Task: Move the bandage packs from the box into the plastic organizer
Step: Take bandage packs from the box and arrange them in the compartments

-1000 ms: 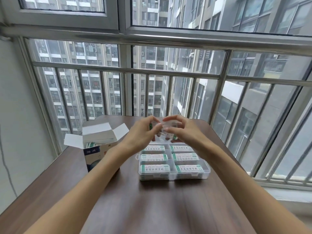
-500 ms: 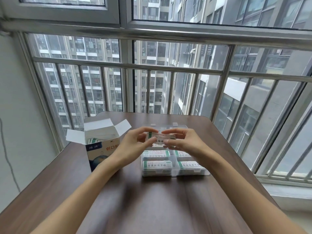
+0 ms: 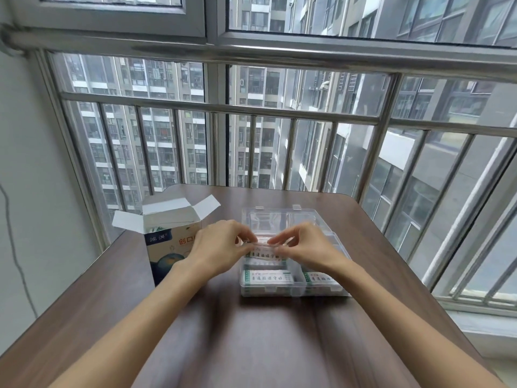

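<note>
Over the organizer (image 3: 268, 289), both hands hold one bandage pack (image 3: 264, 249) between them, low above the far left compartments. The left hand (image 3: 216, 247) has its fingers curled, pinching the pack's left end between thumb and fingertips. The right hand (image 3: 306, 246) does the same at the right end, its index finger and thumb bent onto the pack's top edge. The pack lies level, long side facing the camera, with a white face, green ends and dark print.

On the dark wooden tabletop (image 3: 251, 345) the organizer is a clear plastic case with its lid (image 3: 279, 219) swung open away from the person and lying back toward the window. In the nearest row, one pack (image 3: 267, 277) lies in the left compartment and another pack (image 3: 320, 277) in the right one, printed faces up. Behind the left one, a further pack shows partly under the hands; the rest of the compartments are hidden by them.

Left of the organizer, just beside the left wrist, stands the box (image 3: 167, 247), upright, white and blue with red print, its top flaps spread open. A bit of white and green shows inside its mouth; how many packs it has left cannot be told.

Beyond the tabletop's far edge runs a metal railing (image 3: 223, 107) in front of the window.
</note>
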### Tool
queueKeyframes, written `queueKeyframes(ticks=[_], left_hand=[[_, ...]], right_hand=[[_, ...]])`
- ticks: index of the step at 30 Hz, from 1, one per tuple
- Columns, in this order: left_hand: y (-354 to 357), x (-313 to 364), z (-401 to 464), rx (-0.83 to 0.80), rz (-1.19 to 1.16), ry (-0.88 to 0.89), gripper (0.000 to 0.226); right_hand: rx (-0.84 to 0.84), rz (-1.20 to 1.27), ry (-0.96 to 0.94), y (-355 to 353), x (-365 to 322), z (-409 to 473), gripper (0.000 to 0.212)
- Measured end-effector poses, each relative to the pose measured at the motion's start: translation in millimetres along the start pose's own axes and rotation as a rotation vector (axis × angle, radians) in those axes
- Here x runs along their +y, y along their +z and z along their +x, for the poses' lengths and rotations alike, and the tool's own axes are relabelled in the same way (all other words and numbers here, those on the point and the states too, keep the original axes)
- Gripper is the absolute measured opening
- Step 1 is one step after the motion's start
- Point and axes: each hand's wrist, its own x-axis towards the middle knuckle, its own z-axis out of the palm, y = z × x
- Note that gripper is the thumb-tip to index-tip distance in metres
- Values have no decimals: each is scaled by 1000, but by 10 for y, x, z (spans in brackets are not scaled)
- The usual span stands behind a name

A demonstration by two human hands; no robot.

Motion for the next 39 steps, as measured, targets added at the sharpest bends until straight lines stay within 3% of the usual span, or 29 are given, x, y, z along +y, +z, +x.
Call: queueKeyframes(ticks=[4, 9, 14, 17, 20, 24, 39], left_hand=[[14, -21, -2, -136, 55, 25, 22], [26, -17, -2, -187, 45, 59, 22], [2, 20, 57, -232, 70, 43, 16], [-55, 54, 115, -309, 100, 28, 17], [-91, 86, 155, -351, 131, 22, 19], [-89, 110, 165, -352, 164, 18, 22], [-73, 96, 154, -305, 140, 19, 21]], right_hand=[[-51, -208, -49, -13, -30, 8, 17], [-107, -257, -16, -8, -88, 11, 16], [-79, -353, 197, -245, -148, 141, 18], [-170, -533, 292, -225, -202, 184, 24], [-226, -653, 321, -151, -294, 184, 15], [-244, -632, 375, -127, -395, 223, 25], [-273, -597, 341, -159, -428, 215, 25]])
